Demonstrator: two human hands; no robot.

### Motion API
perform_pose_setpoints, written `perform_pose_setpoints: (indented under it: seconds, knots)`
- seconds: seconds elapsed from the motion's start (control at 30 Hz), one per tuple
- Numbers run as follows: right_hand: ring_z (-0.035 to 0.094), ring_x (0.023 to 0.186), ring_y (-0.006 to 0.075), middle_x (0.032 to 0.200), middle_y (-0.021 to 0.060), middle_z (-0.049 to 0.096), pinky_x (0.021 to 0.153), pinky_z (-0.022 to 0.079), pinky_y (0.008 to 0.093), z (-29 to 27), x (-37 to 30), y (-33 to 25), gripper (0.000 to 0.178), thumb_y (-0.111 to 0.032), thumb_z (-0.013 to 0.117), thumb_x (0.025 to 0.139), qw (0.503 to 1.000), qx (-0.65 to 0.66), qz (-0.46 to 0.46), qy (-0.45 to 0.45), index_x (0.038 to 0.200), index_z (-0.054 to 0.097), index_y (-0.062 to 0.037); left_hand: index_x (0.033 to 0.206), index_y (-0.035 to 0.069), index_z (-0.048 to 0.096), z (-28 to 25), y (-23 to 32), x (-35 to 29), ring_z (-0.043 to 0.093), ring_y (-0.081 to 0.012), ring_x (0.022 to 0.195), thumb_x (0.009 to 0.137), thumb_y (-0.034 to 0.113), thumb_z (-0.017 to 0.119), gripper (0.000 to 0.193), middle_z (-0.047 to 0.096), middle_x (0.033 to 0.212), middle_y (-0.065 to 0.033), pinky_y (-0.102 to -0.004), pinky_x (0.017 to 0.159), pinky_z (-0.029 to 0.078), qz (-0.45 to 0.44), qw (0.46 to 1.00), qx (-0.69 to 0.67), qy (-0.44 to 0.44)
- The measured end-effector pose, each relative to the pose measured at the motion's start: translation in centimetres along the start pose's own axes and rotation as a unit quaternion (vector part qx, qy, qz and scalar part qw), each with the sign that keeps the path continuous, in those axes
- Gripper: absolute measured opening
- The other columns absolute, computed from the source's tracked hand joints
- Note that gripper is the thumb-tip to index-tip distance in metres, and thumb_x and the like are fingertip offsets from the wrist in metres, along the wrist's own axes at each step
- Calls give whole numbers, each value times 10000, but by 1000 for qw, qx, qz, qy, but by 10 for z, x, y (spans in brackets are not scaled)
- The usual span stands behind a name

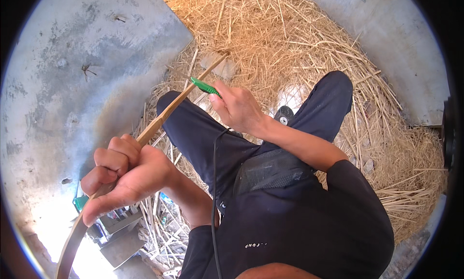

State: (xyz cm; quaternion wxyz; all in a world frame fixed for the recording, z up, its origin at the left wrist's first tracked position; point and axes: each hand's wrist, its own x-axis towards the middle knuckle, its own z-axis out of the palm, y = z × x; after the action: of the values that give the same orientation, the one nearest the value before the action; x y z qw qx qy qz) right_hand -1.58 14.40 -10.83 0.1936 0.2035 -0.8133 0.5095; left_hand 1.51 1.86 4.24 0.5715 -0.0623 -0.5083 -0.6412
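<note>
My left hand (128, 170) is closed round a long, light-brown strip of split bamboo or wood (166, 113). The strip runs slantwise from the lower left, through my fist, up to the straw at the top centre. In my right hand (239, 107) is a green-handled knife (205, 87). Its thin blade points up and to the left and crosses the strip well beyond my left hand. Whether the edge bites into the strip, I cannot tell. Part of the strip is hidden inside my left fist.
Straw-like shavings and split pieces (270, 32) cover the ground ahead and to the right. A grey wall (72, 80) stands at left, another grey slab (386, 42) at upper right. My bent legs (314, 105) lie below the strip. Dark box-like items (121, 238) sit at lower left.
</note>
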Motion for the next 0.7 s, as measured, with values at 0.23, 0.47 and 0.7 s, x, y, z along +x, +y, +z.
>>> perform_pose_setpoints:
  seconds: [0.23,0.47,0.7]
  knots:
    - [435,342,225,442,74,436,372,376,375,20,-10,70,242,-205,387,922,974,-86,169,-121,882,471,19,611,142,174,4,5,-11,66,-56,410,844,691,205,597,114,468,50,-224,379,47,-6,998,-44,-41]
    - [421,357,185,449,62,421,365,365,349,9,1,24,259,-208,371,924,999,-9,-26,18,891,482,23,609,148,174,0,-1,-2,64,-54,413,848,684,214,589,115,474,55,-222,375,45,-3,999,-27,-24]
    - [502,398,300,454,116,477,399,408,399,30,-2,108,301,-251,370,907,969,-132,176,-115,909,490,25,607,152,171,9,-1,-2,68,-56,409,843,691,222,591,116,470,55,-222,377,46,0,998,-51,-39]
